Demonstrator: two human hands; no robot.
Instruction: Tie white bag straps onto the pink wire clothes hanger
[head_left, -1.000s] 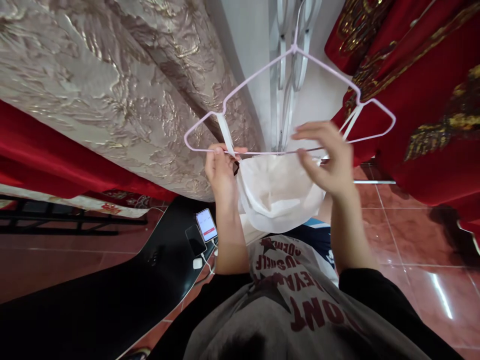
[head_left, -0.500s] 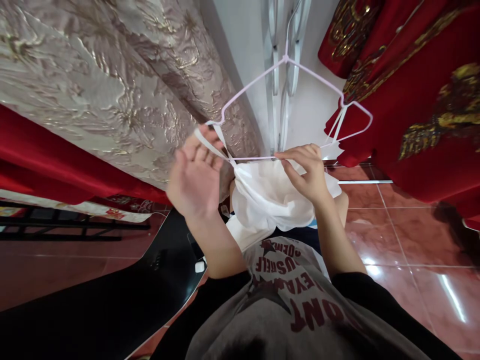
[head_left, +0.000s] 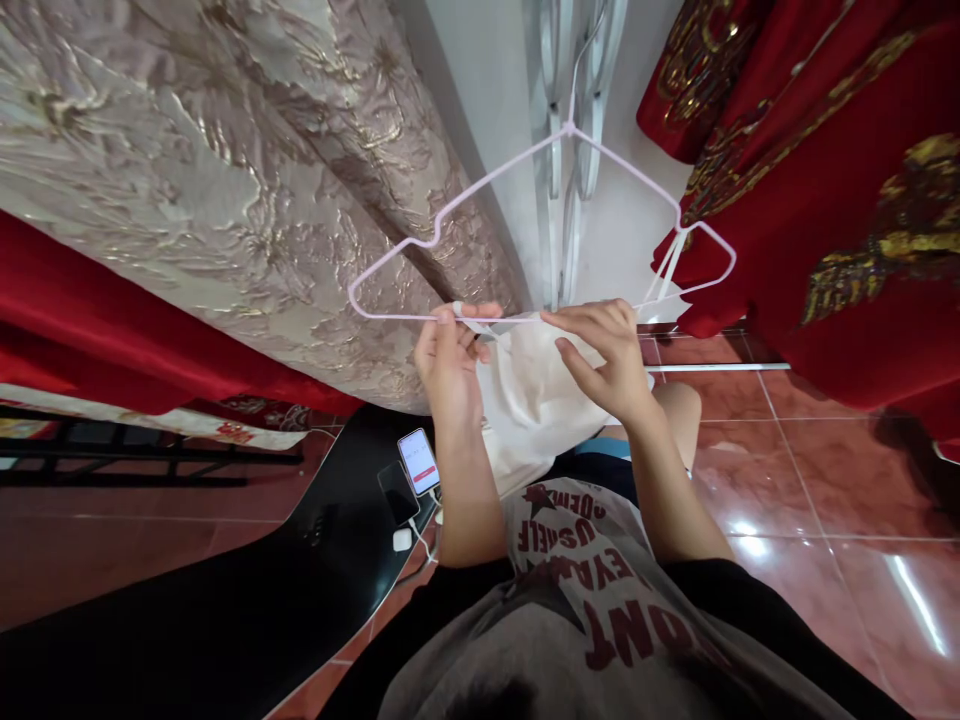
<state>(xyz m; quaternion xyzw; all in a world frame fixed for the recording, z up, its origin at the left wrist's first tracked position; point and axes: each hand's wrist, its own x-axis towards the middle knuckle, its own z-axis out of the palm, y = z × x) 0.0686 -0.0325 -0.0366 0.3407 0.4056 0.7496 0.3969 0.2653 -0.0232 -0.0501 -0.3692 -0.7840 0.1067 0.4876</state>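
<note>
A pale pink clothes hanger hangs in front of me by its hook. From it hangs a white strappy garment, its right straps looped over the hanger's right shoulder notch. The left notch is bare. My left hand is at the bottom bar, thumb against it, with the left strap caught around its fingers. My right hand holds the bottom bar near the middle, fingers along it and thumb below. Part of the garment is hidden behind the right hand.
Embossed beige fabric hangs at the left, and red garments with gold sequins hang at the right. On a black bench lie two phones, one with a lit screen, and a white charger. Red floor tiles show at the right.
The left strap has come off the hanger's left notch. My left hand has moved right and inward to the bottom bar with it. My right hand stays on the bar.
</note>
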